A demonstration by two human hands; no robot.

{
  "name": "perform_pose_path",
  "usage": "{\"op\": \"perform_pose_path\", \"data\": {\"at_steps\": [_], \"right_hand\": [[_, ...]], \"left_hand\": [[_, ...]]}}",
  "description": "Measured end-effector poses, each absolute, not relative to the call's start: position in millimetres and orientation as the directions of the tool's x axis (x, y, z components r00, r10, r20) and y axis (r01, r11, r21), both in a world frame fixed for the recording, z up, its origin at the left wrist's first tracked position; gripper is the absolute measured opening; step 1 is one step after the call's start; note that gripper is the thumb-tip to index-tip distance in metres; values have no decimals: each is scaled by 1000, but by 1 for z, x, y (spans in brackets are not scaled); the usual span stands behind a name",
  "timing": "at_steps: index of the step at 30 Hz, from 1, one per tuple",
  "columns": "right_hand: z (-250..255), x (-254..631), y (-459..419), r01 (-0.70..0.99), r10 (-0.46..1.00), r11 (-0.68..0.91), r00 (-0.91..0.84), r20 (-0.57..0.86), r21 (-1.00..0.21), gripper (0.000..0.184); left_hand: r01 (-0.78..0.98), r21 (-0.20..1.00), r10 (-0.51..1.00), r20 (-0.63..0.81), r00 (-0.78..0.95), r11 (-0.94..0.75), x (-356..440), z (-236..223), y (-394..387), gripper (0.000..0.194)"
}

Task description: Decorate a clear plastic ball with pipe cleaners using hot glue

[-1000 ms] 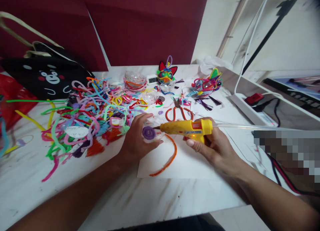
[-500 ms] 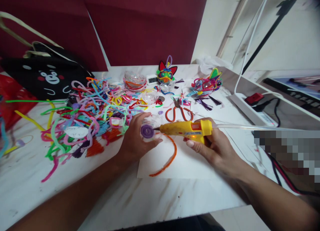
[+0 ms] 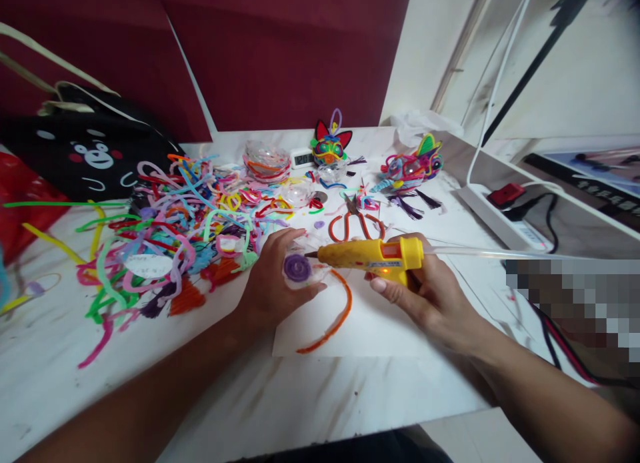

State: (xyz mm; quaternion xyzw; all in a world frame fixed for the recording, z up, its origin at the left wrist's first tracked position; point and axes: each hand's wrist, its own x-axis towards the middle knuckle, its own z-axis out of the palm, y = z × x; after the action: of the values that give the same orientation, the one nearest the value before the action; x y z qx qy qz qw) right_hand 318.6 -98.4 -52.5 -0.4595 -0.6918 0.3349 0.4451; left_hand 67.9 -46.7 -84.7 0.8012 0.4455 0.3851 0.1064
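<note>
My left hand (image 3: 273, 276) is wrapped around a clear plastic ball (image 3: 316, 249), part of which its fingers hide. On the ball's near side sits a purple pipe-cleaner coil (image 3: 297, 267). A yellow hot glue gun (image 3: 367, 255) is gripped in my right hand (image 3: 430, 293), its dark nozzle pointing left at the coil's upper right edge; whether it touches, I cannot tell. An orange pipe cleaner (image 3: 343, 309) curves from beside the ball over a white paper sheet (image 3: 380, 323). Out of the gun's back runs a clear glue stick (image 3: 475, 253).
Tangled pipe cleaners (image 3: 165, 249) cover the left. Orange-handled pliers (image 3: 356, 221) lie beyond the gun. Behind stand clear bowls (image 3: 267, 163), a small digital clock (image 3: 302, 159) and two colourful figures, a red-eared one (image 3: 330, 149) and a winged one (image 3: 413, 166). A power strip (image 3: 500, 216) is at right.
The view has shifted slightly. The glue gun's nozzle sits a little higher against the purple coil, near its upper edge. Both hands keep their holds.
</note>
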Motion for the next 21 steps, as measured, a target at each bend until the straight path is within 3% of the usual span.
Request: {"op": "perform_pose_path", "data": {"at_steps": [21], "right_hand": [[-48,320,-99,413,891,449,-270,364,-793,16]], "left_hand": [[602,630,857,476,200,-490,68,-80,-47,78]]}}
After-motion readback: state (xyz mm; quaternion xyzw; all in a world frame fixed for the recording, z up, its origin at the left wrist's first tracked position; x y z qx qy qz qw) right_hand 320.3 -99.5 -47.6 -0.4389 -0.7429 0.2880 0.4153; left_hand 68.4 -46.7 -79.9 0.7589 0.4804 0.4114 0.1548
